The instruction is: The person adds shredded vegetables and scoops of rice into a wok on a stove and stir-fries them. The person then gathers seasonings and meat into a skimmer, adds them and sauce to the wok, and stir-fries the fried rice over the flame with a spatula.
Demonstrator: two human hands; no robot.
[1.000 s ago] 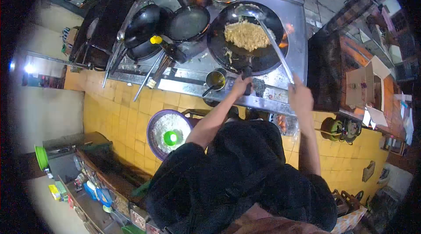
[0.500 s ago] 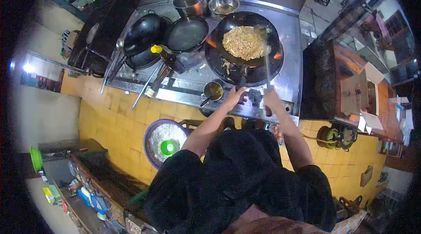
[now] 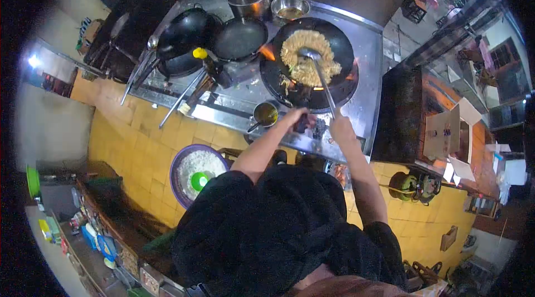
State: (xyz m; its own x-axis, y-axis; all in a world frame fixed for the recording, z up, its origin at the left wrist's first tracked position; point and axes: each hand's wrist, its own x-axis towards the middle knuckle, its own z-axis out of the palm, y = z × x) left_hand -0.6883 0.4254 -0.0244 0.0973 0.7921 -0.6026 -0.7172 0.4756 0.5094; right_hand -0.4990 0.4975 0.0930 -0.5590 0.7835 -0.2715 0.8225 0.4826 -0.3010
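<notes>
A black wok point(image 3: 344, 46) tilts over the burner, with flames showing at its sides. In it lies a heap of light-brown fried food point(image 3: 304, 38), perhaps rice or noodles. My left hand point(image 3: 295, 116) is closed round the wok's handle at the near side; its fingers are partly dark and blurred. My right hand point(image 3: 342, 131) grips a long-handled metal ladle point(image 3: 324, 81), whose bowl rests in the food. Left of my left hand, a small pot point(image 3: 266, 114) of yellowish liquid stands at the stove's front edge.
Behind the wok stand a tall steel pot point(image 3: 249, 0) and a steel bowl point(image 3: 290, 8). Dark pans point(image 3: 241, 39) and a yellow-capped bottle point(image 3: 202, 54) are to the left. A purple-rimmed basin point(image 3: 177, 180) sits on the yellow floor; an open carton point(image 3: 446, 132) is at right.
The ladle's bowl has moved from the wok's right side leftward into the middle of the food. The food has shifted and spread. The whole view has turned slightly.
</notes>
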